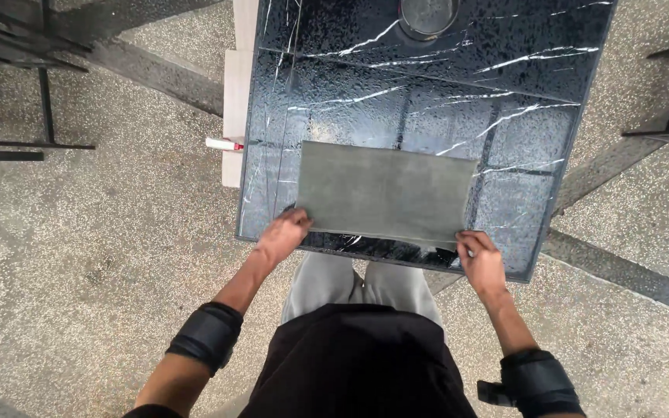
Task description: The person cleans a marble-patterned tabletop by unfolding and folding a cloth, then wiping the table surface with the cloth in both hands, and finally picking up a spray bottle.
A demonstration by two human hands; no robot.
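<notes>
A grey rectangular cloth [387, 190] lies flat on a black glossy table [427, 70] with white marble-like veins. My left hand [282, 236] pinches the cloth's near left corner at the table's front edge. My right hand [480, 259] grips the near right corner. Both forearms wear black wrist bands. The cloth's near edge looks folded over into a narrow hem.
A round metal dish [428, 15] sits at the table's far edge. A white tube with a red cap [224, 144] rests on a pale board [235, 93] along the table's left side. Dark metal chair frames [17, 93] stand left and right on the speckled floor.
</notes>
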